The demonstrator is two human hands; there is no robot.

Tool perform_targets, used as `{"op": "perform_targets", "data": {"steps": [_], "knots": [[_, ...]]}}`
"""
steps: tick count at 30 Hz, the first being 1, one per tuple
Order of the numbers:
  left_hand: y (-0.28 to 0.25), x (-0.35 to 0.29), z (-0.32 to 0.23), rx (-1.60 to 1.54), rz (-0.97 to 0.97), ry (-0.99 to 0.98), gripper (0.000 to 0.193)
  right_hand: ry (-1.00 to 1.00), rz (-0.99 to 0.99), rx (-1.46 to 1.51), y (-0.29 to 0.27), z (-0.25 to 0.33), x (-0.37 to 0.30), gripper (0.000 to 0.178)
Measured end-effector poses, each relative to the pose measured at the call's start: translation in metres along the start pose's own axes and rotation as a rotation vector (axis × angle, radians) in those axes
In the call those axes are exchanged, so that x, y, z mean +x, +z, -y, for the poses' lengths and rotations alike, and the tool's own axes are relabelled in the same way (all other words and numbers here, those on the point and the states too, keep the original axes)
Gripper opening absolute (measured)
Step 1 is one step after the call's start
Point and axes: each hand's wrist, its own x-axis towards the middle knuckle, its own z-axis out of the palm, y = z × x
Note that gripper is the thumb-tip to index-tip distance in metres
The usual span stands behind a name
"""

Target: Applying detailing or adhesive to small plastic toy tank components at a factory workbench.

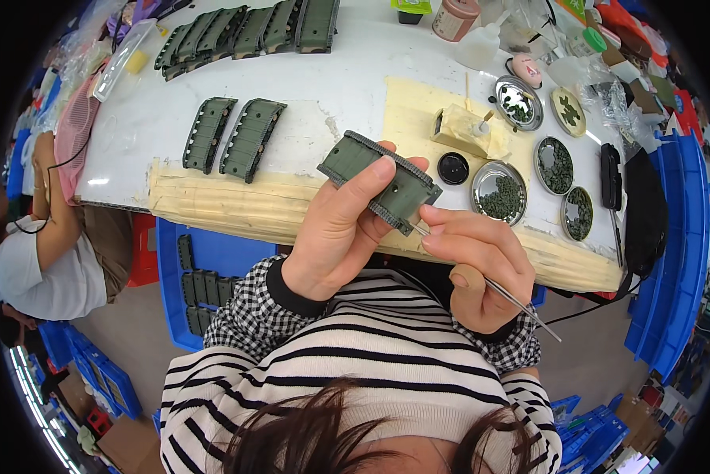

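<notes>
Left hand (335,233) gripping green track part (379,180); right hand (477,265) pinching tweezers (497,291).
Probably light, stiff plastic; best held by edges.

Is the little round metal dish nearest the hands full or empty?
Partly full. The round metal dish holds a heap of small dark green bits, with its shiny rim showing around them.

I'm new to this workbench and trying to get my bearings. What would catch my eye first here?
At centre, the left hand grips a dark green track-like model part while the right hand brings thin metal tweezers to its lower end. On the white table behind, matching green parts lie in rows at upper left. To the right stand round metal dishes filled with tiny green pieces.
</notes>
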Motion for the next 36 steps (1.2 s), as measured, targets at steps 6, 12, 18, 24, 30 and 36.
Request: {"op": "perform_targets", "data": {"steps": [6, 12, 18, 24, 30, 36], "knots": [[0.0, 0.0, 0.0, 0.006, 0.008, -0.001, 0.034, -0.004, 0.029, -0.005, -0.003, 0.002, 0.002, 0.037], [0.001, 0.002, -0.001, 0.019, 0.031, 0.003, 0.035, -0.002, -0.013, 0.066, -0.002, 0.0, 0.0, 0.028], [-0.008, 0.01, -0.013, 0.013, 0.197, 0.014, 0.052, 0.024, -0.436, 0.267, 0.011, -0.014, -0.012, 0.065], [-0.016, 0.016, -0.031, -0.266, 0.335, 0.083, 0.067, 0.001, -0.642, 0.241, -0.001, -0.018, -0.015, 0.061], [0.001, 0.02, -0.015, -0.681, 0.406, -0.222, 0.072, -0.071, -0.619, 0.248, 0.013, -0.008, -0.022, 0.056], [0.015, 0.015, -0.01, -0.765, 0.334, -0.269, 0.065, -0.123, -0.535, 0.159, 0.009, -0.001, -0.027, 0.045]]}}
